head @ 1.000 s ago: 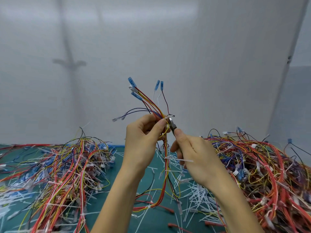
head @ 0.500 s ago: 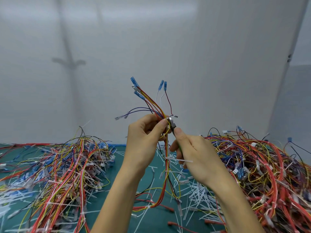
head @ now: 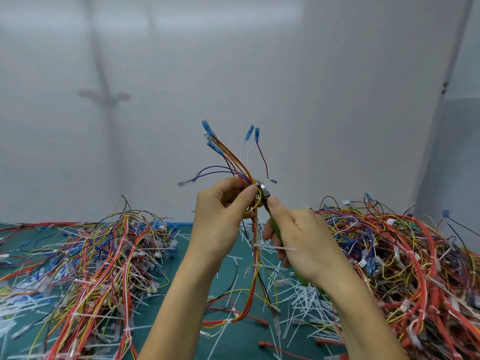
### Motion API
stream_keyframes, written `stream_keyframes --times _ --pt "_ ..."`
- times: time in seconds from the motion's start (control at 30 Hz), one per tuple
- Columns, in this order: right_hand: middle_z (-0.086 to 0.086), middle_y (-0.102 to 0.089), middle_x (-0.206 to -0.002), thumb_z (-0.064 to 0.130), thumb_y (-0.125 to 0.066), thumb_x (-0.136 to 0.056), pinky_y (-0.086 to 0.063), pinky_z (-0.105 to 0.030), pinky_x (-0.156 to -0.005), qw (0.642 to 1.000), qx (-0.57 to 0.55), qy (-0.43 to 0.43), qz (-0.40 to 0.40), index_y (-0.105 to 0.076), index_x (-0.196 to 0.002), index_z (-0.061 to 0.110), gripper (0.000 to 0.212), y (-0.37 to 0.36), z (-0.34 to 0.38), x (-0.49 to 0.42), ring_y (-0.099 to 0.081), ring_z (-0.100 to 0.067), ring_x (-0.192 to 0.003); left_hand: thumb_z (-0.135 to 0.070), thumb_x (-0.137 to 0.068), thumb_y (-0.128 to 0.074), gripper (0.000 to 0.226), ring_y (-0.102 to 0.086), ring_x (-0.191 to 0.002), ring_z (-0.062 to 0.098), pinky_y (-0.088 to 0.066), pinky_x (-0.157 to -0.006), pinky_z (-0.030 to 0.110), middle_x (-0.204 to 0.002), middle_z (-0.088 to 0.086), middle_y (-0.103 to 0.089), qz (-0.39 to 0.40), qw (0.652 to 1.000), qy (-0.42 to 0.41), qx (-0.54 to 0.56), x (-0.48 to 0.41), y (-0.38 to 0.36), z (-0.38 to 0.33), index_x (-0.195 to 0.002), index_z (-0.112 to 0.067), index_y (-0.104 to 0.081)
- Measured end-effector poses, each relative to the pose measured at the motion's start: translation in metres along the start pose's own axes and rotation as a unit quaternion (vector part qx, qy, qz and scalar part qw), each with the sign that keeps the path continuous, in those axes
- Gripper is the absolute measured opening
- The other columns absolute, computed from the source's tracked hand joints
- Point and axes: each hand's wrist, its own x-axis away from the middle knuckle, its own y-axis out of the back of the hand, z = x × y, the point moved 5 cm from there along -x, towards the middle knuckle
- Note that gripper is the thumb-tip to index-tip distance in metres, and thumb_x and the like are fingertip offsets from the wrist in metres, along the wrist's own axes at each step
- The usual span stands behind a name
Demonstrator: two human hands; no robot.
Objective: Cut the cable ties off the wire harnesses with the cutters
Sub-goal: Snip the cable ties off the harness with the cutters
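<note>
My left hand (head: 223, 216) holds a wire harness (head: 255, 242) upright in front of me, thumb and fingers pinching the bundle just below where its wires fan out to blue terminals (head: 207, 128). My right hand (head: 301, 240) grips green-handled cutters (head: 265, 194), whose metal jaws sit against a white cable tie (head: 257, 183) at the top of the bundle. Lower on the harness, another white tie (head: 275, 247) sticks out to the right. The rest of the harness hangs down to the green mat (head: 181, 258).
A heap of harnesses (head: 98, 261) lies on the left of the mat, a larger heap (head: 405, 266) on the right. Cut white tie scraps (head: 304, 300) litter the middle. A pale wall (head: 259, 74) stands close behind the table.
Both hands and the harness have drifted slightly up and to the right. The cutter jaws have stayed at the top tie.
</note>
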Motion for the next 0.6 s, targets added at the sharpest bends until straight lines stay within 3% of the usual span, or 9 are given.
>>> stream_keyframes --times 0.3,0.6 --pt "0.000 -0.056 -0.048 0.063 -0.031 -0.095 -0.056 -0.051 -0.064 1.000 -0.003 -0.002 -0.004 -0.062 -0.053 0.018 0.069 0.0007 -0.0013 0.0003 -0.061 -0.025 -0.054 -0.011 -0.093 -0.063 0.013 -0.073 -0.083 0.018 -0.058 -0.067 0.023 -0.087 0.006 -0.076 0.006 1.000 0.008 -0.008 -0.0005 0.0013 0.0017 -0.091 -0.017 -0.074" --pt "0.004 -0.055 -0.046 0.062 -0.032 -0.096 -0.057 -0.048 -0.063 0.999 -0.038 -0.018 0.011 -0.063 -0.054 0.016 0.069 -0.0024 0.0006 0.0010 -0.056 -0.017 -0.048 -0.011 -0.093 -0.063 0.011 -0.072 -0.078 0.017 -0.053 -0.059 0.018 -0.084 0.009 -0.075 0.006 1.000 0.010 -0.023 -0.0010 0.0046 -0.0007 -0.091 -0.012 -0.073"
